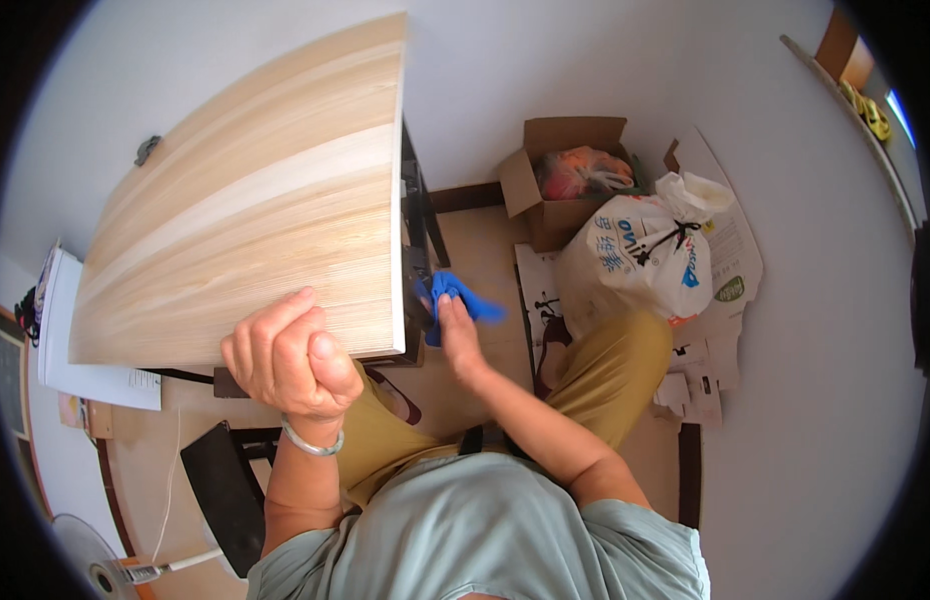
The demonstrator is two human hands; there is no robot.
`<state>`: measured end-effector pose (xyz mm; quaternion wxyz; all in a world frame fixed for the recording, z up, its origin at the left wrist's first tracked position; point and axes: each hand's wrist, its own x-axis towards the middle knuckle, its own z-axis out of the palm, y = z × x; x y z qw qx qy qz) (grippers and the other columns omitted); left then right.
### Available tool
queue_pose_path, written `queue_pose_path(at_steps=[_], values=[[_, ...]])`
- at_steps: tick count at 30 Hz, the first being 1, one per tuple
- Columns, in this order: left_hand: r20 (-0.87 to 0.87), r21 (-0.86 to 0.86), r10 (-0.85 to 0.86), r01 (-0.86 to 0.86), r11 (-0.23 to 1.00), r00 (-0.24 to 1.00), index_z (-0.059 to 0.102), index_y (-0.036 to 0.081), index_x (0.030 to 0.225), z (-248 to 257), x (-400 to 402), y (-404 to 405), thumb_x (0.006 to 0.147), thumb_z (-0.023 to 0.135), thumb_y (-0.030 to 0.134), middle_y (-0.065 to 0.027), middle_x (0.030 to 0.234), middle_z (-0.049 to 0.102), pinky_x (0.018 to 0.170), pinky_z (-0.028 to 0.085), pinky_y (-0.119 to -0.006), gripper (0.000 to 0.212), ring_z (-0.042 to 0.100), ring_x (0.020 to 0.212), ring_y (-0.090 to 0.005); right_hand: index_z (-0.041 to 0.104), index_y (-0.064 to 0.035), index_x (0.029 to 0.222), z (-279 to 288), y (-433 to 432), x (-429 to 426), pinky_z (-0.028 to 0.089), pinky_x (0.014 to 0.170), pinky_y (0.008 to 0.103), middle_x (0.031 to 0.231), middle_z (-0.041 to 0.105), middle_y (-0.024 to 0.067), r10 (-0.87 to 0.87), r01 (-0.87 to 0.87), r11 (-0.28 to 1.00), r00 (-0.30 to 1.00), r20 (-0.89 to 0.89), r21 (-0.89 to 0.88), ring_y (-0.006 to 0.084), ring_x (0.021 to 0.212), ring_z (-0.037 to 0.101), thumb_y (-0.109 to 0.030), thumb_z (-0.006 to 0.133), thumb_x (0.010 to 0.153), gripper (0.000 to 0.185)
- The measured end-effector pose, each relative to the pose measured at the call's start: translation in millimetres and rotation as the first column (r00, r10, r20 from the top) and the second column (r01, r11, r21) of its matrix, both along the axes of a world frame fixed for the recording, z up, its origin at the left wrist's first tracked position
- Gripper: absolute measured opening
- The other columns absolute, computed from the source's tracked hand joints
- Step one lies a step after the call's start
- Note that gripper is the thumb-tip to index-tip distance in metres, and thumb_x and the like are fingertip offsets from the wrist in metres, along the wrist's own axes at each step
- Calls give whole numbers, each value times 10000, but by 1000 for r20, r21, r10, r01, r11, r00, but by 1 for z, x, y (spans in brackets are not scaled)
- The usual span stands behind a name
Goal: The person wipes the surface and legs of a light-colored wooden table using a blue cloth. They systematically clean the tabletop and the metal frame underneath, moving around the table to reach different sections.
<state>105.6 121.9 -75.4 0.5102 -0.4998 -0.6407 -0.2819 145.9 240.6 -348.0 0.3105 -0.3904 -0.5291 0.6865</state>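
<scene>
A desk with a light wood-grain top (262, 217) and a dark frame stands before me. My left hand (292, 356), with a bangle (312, 437) at its wrist, is curled at the near edge of the top, fingers folded; whether it grips the edge is not plain. My right hand (457, 330) holds a crumpled blue cloth (448, 289) beside the desk's right side, below the level of the top, close to the dark frame. The cloth's loose end is blurred. Part of the frame is hidden under the top.
An open cardboard box (551, 225) with a plastic bag inside and a tied white bag (622, 255) stand at the right by the wall. Flattened cardboard (724, 337) lies beside them. A black chair (223, 487) and a fan (97, 562) are at the lower left.
</scene>
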Motion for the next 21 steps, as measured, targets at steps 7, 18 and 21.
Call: queue_pose_path(at_steps=[7, 18, 21], values=[[-11, -24, -15, 15, 1000, 1000, 607, 66, 783, 2, 0, -2, 961, 450, 217, -63, 877, 701, 697, 403, -346, 281, 593, 694, -230, 508, -45, 1329, -56, -3, -2, 376, 1032, 339, 1310, 569, 115, 92, -138, 934, 984, -151, -331, 218, 1198, 528, -433, 398, 1020, 508], [47, -69, -25, 28, 997, 999, 579, 14, 826, -2, 0, -3, 971, 407, 210, -127, 922, 689, 747, 443, -378, 298, 565, 788, -262, 500, 28, 1345, -194, 22, -24, 379, 1052, 362, 1389, 518, 194, 292, -226, 937, 925, 242, -267, 292, 1270, 496, -401, 490, 966, 572], [108, -69, -11, 18, 997, 994, 550, -26, 832, -8, 0, -6, 974, 356, 183, -191, 939, 644, 771, 482, -423, 319, 576, 805, -288, 425, 20, 1407, -197, 21, -21, 360, 1079, 387, 1447, 462, 202, 337, -253, 924, 893, 298, -286, 321, 1328, 443, -417, 479, 971, 620]])
